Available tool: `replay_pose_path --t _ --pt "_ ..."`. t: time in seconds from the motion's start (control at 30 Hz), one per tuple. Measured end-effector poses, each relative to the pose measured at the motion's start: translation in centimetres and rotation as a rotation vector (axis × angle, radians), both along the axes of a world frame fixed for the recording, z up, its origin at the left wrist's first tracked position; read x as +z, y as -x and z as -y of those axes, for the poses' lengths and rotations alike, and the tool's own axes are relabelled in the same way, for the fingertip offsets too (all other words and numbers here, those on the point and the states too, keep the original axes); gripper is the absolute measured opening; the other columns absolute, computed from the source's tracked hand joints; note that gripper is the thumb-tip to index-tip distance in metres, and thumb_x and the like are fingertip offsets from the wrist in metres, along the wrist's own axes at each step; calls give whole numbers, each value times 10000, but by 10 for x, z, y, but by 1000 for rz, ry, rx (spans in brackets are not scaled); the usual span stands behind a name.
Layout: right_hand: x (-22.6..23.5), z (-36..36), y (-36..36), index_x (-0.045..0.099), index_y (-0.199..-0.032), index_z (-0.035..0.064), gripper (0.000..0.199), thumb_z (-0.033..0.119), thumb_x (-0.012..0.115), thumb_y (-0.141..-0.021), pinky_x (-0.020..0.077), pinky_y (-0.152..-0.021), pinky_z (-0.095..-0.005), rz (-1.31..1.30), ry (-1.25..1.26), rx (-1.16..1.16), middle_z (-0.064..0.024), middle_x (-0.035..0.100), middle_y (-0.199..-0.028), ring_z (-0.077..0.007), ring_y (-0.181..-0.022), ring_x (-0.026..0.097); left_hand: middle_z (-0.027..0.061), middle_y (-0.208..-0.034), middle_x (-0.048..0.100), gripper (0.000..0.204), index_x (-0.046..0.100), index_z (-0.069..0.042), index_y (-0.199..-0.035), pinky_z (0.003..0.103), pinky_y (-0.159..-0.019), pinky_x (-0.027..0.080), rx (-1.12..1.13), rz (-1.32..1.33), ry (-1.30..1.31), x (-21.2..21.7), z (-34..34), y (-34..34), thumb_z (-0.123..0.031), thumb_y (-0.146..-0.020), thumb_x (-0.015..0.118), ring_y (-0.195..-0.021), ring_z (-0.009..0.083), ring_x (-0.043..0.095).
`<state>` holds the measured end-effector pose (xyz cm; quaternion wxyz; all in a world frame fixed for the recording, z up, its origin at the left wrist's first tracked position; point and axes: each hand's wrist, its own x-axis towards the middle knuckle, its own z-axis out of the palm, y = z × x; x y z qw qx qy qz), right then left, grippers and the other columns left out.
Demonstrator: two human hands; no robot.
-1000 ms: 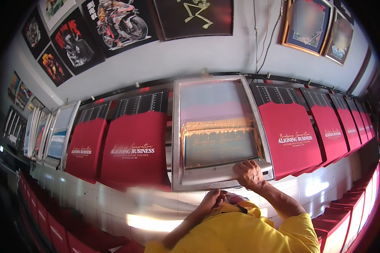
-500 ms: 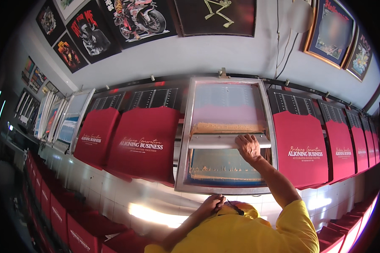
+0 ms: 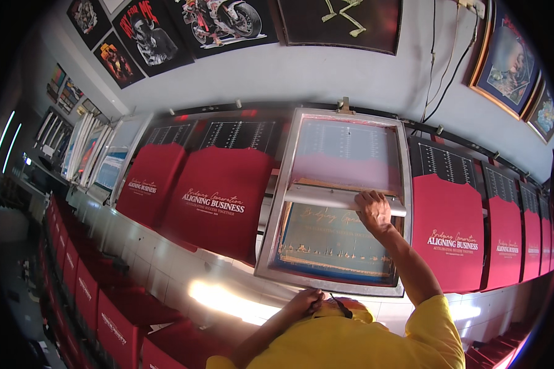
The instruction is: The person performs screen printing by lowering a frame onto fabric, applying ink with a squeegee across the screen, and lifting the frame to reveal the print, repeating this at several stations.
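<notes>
While the right hand (image 3: 374, 211) grips the squeegee (image 3: 341, 198) across the screen-printing frame (image 3: 335, 200) at centre frame, the left hand (image 3: 306, 301) rests curled on its lower edge; red printed shirts (image 3: 218, 197) flank it along the bench (image 3: 166, 258).

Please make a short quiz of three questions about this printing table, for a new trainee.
1. True or false: the right hand rests on the squeegee that lies across the screen frame.
2. Where is the left hand? A) on the near edge of the screen frame; B) on a red shirt; C) on a wall poster.
3. Fill in: the printed shirts laid out on both sides of the frame are ___ in colour.

Key: 1 true; 2 A; 3 red.
</notes>
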<state>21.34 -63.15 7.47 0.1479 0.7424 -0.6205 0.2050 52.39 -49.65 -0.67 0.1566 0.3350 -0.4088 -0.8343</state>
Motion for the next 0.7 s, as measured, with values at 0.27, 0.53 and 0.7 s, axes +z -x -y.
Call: replay_pose_path --t 0.27,0.53,0.7 --pt "50 53 14 730 -938 99 295 178 716 -654 550 -760 -367 92 -548 -41 -129 714 -888 -268 -879 689 -34 -653 429 270 542 -106 -876 245 -502 283 -28 125 -264 6 1 -5 -305 -1033 449 -529 82 348" --pt "45 57 40 756 -939 37 485 352 839 -580 515 -668 -376 380 -1078 115 -135 729 -799 -262 -725 682 -27 -646 422 184 531 -91 -873 231 -485 253 -92 -5 -223 20 10 -5 -189 -1006 450 -524 71 337" --pt "39 -73 -25 692 -901 108 219 258 640 -751 567 -699 -406 84 -677 -46 -89 703 -845 -258 -776 703 -15 -640 453 260 558 -74 -918 232 -482 277 -147 -57 -179 10 10 -4 -254 -1046 422 -513 76 358"
